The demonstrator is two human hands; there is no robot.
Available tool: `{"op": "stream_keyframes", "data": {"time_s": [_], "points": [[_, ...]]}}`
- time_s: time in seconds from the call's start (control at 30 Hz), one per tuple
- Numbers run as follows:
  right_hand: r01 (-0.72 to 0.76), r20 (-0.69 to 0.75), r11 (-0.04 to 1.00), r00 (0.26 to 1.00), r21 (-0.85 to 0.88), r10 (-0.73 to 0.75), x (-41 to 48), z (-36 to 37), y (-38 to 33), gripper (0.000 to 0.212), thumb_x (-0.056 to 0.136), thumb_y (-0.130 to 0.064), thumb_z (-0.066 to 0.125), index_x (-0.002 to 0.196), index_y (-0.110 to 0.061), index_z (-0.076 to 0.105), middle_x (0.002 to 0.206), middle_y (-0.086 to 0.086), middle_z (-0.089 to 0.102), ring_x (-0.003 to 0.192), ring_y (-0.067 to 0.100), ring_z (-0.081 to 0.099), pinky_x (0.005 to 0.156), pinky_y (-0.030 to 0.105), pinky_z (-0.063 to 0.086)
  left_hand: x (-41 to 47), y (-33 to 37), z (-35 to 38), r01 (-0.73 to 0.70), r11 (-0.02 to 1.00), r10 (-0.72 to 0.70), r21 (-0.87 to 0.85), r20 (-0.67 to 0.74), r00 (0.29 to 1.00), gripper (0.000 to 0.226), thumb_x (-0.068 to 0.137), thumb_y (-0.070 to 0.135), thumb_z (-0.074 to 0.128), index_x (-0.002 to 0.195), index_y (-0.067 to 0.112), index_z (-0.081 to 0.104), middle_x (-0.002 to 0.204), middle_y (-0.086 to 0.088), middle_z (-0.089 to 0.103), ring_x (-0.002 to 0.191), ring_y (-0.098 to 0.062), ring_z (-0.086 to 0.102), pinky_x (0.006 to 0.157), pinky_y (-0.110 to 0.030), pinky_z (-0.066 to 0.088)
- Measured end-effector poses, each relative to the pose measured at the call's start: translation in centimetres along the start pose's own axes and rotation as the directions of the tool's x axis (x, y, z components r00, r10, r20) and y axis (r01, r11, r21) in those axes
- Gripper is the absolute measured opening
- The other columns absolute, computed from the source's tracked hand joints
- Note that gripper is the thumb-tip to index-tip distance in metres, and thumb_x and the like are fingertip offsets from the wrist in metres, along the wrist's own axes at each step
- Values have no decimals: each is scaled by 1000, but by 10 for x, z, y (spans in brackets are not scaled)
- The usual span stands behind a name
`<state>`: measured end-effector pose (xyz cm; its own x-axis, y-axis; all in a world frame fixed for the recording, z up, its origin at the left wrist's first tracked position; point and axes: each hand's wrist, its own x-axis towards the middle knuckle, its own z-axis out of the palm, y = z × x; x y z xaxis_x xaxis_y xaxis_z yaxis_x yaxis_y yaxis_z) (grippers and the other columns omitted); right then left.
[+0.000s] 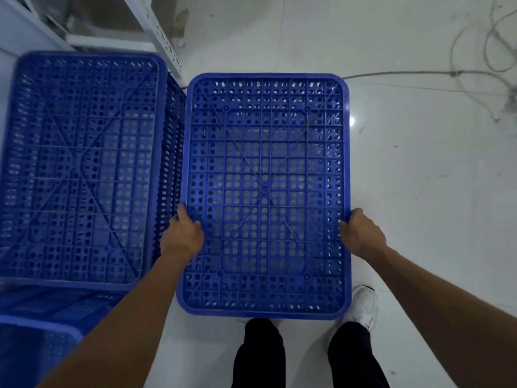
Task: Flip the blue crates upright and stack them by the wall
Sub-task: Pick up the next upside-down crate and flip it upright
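Observation:
A blue perforated crate (265,152) lies upside down in front of me, its ribbed base facing up. My left hand (183,233) grips its left edge and my right hand (362,233) grips its right edge, both near the crate's close half. To the left stands a second blue crate (81,163), also base up and higher, touching or nearly touching the first. More blue crate parts (36,340) show at the bottom left, blurred.
A white metal shelf frame (156,32) stands at the back left behind the crates. Grey cables (475,71) lie on the glossy white floor at the right. My legs and a white shoe (365,306) are just below the held crate.

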<state>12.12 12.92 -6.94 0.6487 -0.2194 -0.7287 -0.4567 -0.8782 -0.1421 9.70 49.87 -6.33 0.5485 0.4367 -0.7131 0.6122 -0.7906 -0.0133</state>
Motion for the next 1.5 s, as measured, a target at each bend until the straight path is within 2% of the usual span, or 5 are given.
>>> {"op": "stream_keyframes", "data": {"time_s": [0.23,0.43,1.0,1.27,1.5], "points": [[-36,-13,999,999,3,36,0,-3,4,25,99,-19,47,116,-2,43,117,19,59,101,39,60,78,39,44,14,2,-8,111,952,-103,-286,42,994,58,103,19,43,155,16,17,117,-17,59,81,-32,60,65,-44,51],[-75,-36,997,996,31,76,0,-22,33,28,97,-18,48,120,-2,43,120,19,57,105,41,59,86,44,48,-7,27,9,26,974,-31,-226,-21,999,42,102,19,46,142,11,38,75,-3,51,56,-20,48,50,-42,46],[-182,-121,982,975,40,186,23,-102,177,32,98,-21,51,122,-1,43,120,22,58,106,41,59,87,44,47,-65,172,59,-171,952,162,-252,-56,985,43,100,25,48,142,21,41,121,-9,64,95,-26,59,73,-32,44],[-166,-112,982,978,91,175,33,-110,201,30,99,-23,49,121,-4,43,119,20,58,105,41,59,81,44,47,-77,193,73,-163,948,155,-275,-52,987,51,98,27,53,145,20,36,119,-11,65,99,-30,63,87,-43,54],[-125,-137,989,981,83,136,31,-126,221,26,98,-23,47,117,-6,43,111,15,61,92,34,60,72,38,44,-84,201,84,-206,922,194,-327,-67,979,51,96,23,55,144,22,37,109,-6,66,81,-20,60,75,-36,52]]}}
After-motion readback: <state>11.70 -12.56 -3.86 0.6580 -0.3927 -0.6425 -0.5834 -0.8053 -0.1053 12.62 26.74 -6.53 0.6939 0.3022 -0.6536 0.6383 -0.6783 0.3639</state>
